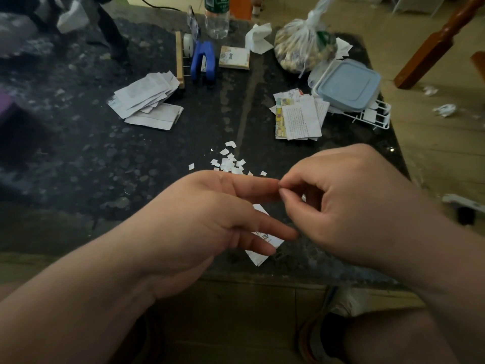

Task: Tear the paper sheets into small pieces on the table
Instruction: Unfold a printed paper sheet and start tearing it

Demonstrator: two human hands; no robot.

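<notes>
My left hand [215, 214] is over the table's near edge with its fingers stretched to the right. It holds a white printed paper strip [263, 241] that shows below the fingers; the thumb is hidden. My right hand [338, 203] has its thumb and forefinger pinched together at the tip of my left forefinger, and a sliver of white paper shows under its curled fingers. A heap of small torn pieces [228, 162] lies on the dark table [131, 158] just beyond my hands. Two stacks of paper sheets lie further back, one on the left [147, 99] and one on the right [300, 118].
At the back stand a blue stapler [203, 61], a plastic bottle [216, 18], a small box [234, 57] and a plastic bag of nuts [304, 48]. A blue-lidded container [346, 84] sits on a white wire rack [372, 118] at the right edge. Crumpled paper lies on the floor [444, 110].
</notes>
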